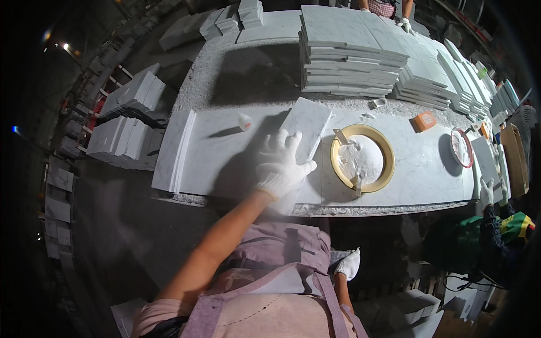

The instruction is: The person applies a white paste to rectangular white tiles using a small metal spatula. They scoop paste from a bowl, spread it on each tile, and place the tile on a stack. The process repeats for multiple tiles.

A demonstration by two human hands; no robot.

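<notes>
My left hand point(280, 163), in a white knitted glove, rests on a narrow white marble tile point(307, 127) at the front of the worktable. Its fingers are spread over the tile, and the thumb points right. The tile lies slantwise, its near end at the table's front edge. Down by my right side, below the table, my right hand point(347, 266) is also gloved, with its fingers curled. Whatever it may hold is hidden. Right of the tile stands a yellow bowl point(387, 169) of white powder or paste, with two flat scrapers at its rim.
A small white bottle point(244, 121) stands left of the tile. White slabs point(174, 152) lie along the table's left end. Tall tile stacks point(349, 62) rise behind. An orange box point(424, 121) and red-rimmed bowl point(462, 147) sit rightward. Other people work at right and far side.
</notes>
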